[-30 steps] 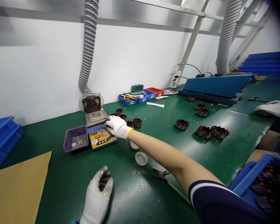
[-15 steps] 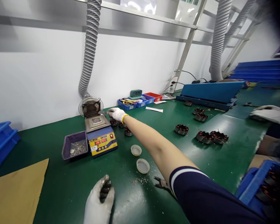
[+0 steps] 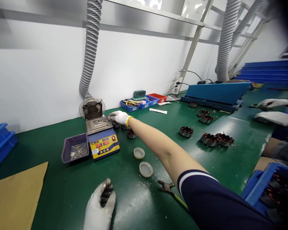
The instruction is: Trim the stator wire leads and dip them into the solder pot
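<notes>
My right hand (image 3: 120,118), in a white glove with a yellow cuff, reaches to the solder pot (image 3: 103,140) at the back. Its fingers are closed on a thin flat strip (image 3: 102,121), mostly hidden, whose end lies over the bright molten square of the pot. Wound motor stators (image 3: 131,134) stand just beneath this hand. Near the front edge my left hand (image 3: 99,204), gloved with darkly stained fingers, rests loosely curled, thumb apart and nothing in it. Two small round dishes (image 3: 146,169) and green-handled cutting pliers (image 3: 169,189) lie between my arms.
A purple bin (image 3: 75,148) of metal scraps stands left of the pot, before a fan with a duct hose (image 3: 90,48). More stators (image 3: 210,140) stand at right, near a blue crate (image 3: 264,188). A co-worker's gloved hands (image 3: 275,117) work at far right.
My right hand has shifted slightly, and the strip's end now lies over the solder pot instead of at its edge. A co-worker's second hand has come into view. My left hand stays put.
</notes>
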`<action>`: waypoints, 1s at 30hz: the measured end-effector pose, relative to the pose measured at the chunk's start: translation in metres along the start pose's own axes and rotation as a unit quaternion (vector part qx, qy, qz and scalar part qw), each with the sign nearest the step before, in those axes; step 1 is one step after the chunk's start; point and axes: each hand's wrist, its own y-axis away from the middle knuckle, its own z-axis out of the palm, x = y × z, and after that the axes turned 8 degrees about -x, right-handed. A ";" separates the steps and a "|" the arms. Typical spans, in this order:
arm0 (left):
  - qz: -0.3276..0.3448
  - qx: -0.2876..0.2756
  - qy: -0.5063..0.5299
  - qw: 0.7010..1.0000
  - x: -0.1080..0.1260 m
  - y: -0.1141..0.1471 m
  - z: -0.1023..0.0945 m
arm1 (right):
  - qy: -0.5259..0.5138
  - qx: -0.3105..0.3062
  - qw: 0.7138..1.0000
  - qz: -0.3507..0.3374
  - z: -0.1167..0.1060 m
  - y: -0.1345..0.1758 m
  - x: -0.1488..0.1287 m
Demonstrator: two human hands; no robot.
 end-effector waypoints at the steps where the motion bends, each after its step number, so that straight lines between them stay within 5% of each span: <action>1: 0.002 -0.003 0.000 1.000 -0.003 0.000 0.000 | 0.004 0.011 1.000 0.000 -0.001 -0.001 -0.001; 8: 0.014 -0.019 -0.004 1.000 -0.020 -0.005 -0.003 | 0.070 0.072 0.995 0.006 0.002 -0.016 -0.012; 23: 0.003 -0.022 0.000 1.000 -0.014 -0.002 -0.001 | 0.121 0.063 0.991 -0.002 0.002 -0.004 -0.013; 30: 0.009 0.018 0.008 1.000 -0.006 0.002 0.003 | 0.104 0.076 0.992 -0.016 0.014 -0.014 -0.020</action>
